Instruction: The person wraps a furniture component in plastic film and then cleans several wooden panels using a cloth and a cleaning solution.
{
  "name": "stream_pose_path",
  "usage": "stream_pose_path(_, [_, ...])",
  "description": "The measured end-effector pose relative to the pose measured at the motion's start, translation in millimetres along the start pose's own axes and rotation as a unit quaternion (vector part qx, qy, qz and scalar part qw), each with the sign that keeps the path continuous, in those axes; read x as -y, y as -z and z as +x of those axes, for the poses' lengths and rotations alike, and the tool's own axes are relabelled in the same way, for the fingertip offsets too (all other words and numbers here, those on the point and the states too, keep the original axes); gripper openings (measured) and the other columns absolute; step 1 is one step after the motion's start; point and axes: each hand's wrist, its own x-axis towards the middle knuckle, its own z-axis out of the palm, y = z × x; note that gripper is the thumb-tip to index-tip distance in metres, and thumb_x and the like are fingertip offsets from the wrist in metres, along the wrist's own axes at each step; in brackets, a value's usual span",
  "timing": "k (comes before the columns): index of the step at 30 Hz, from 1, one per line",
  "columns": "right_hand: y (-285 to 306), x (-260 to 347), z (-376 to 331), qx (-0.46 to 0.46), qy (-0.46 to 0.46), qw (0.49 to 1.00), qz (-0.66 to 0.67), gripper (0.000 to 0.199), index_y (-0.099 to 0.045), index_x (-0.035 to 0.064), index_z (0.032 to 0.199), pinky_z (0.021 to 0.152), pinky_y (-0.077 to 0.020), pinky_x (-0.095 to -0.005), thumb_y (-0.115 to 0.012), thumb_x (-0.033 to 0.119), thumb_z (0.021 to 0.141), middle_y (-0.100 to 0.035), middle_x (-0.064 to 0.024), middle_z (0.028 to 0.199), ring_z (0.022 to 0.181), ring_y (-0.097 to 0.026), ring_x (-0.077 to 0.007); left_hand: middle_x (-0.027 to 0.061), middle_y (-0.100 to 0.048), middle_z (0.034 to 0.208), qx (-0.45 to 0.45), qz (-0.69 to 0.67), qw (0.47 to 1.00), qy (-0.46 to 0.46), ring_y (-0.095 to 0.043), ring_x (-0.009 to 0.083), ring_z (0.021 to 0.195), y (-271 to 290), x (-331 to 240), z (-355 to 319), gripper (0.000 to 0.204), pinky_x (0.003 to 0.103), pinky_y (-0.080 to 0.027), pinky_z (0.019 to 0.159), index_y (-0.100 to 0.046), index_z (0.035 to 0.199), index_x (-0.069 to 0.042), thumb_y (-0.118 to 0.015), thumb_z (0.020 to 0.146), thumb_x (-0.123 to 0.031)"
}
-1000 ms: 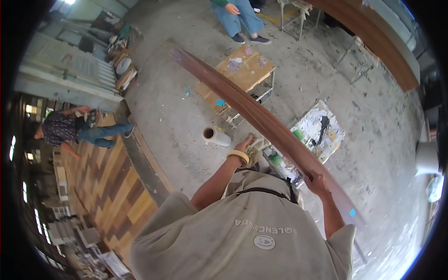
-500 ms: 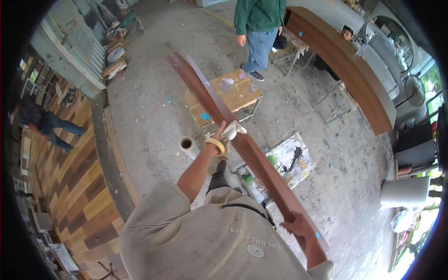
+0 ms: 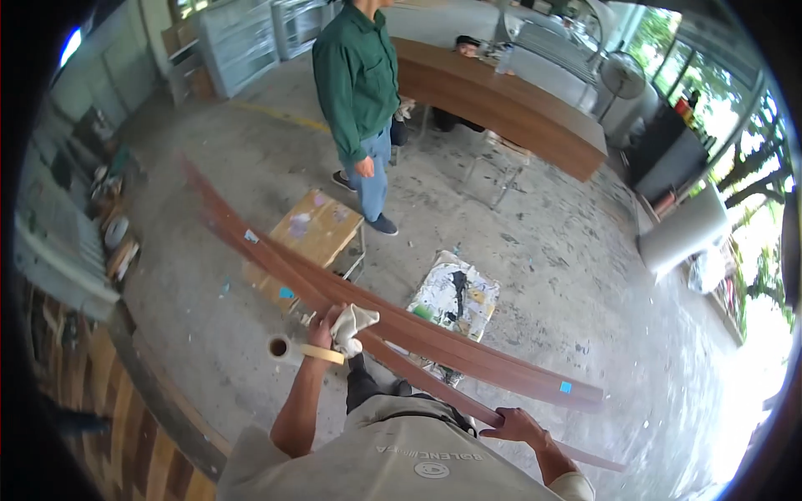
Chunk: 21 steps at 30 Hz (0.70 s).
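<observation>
Long reddish-brown boards (image 3: 401,321) slant in front of me from far left to near right, with small blue tape pieces on them. A narrower brown strip (image 3: 434,384) splits off along their near side. My left hand (image 3: 327,324) is closed at the near edge of the boards, with a crumpled white cloth (image 3: 355,324) in it. A yellowish tape roll (image 3: 322,354) hangs round my left wrist like a bracelet. On the narrow strip, near its right end, my right hand (image 3: 514,426) is closed; its fingertips are partly hidden.
Beyond the boards is a low wooden-topped table (image 3: 330,230), with a paint-stained board (image 3: 468,288) to its right. A person in green (image 3: 355,92) stands behind it. Farther back is a long brown counter (image 3: 501,104), a second person (image 3: 468,50) behind it. An upright roll (image 3: 280,346) is near my left hand.
My view has turned right and lifted. The boards now lie more crosswise, and the narrow strip has spread away from the wide ones at the right end, in my right hand.
</observation>
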Motion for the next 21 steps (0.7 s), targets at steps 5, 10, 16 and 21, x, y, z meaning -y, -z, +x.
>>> stream_pose_path(5, [-25.7, -16.7, -18.7, -0.076, -0.017, 0.996, 0.039, 0.042, -0.071, 0.0073, 0.088, 0.071, -0.0538, -0.0394, -0.070, 0.046, 0.071, -0.068, -0.0161, 0.078, 0.072, -0.067, -0.0315, 0.0128, -0.068, 0.092, 0.107, 0.027, 0.992, 0.063, -0.066, 0.0208, 0.085, -12.1, -23.3, -5.9, 0.017, 0.032, -0.055, 0.075, -0.064, 0.101, 0.000, -0.060, 0.088, -0.009])
stream_pose_path(10, [-0.6, -19.2, -30.7, -0.130, -0.025, 0.991, -0.029, 0.040, -0.069, 0.0071, 0.077, 0.064, -0.0535, -0.0409, -0.071, 0.046, 0.069, -0.066, -0.0153, 0.067, 0.065, -0.065, -0.0327, 0.0158, -0.064, 0.099, 0.190, -0.127, 0.969, 0.095, -0.063, 0.0292, 0.093, -9.5, -36.5, -1.8, 0.018, 0.040, -0.052, 0.084, -0.059, 0.102, -0.003, -0.057, 0.086, -0.012])
stream_pose_path(16, [45.8, -8.9, -24.1, -0.295, 0.060, 0.954, -0.008, 0.026, -0.060, 0.0070, 0.060, 0.053, -0.0485, -0.0406, -0.076, 0.027, 0.056, -0.061, -0.0116, 0.060, 0.057, -0.060, -0.0307, 0.0188, -0.065, 0.095, 0.212, -0.017, 0.976, 0.038, -0.065, 0.0304, 0.089, 34.8, -61.6, -4.5, 0.036, 0.042, -0.054, 0.079, -0.059, 0.099, -0.003, -0.049, 0.094, -0.037])
stream_pose_path(21, [72.2, 34.7, 5.9, -0.284, 0.109, 0.953, 0.001, 0.025, -0.060, 0.0091, 0.077, 0.061, -0.0495, -0.0425, -0.072, 0.026, 0.063, -0.063, -0.0092, 0.071, 0.069, -0.062, -0.0320, 0.0172, -0.062, 0.099, 0.053, -0.020, 0.990, -0.126, -0.058, 0.0272, 0.105, 163.5, -51.7, 7.8, 0.032, 0.039, -0.046, 0.091, -0.058, 0.096, -0.001, -0.041, 0.097, -0.029])
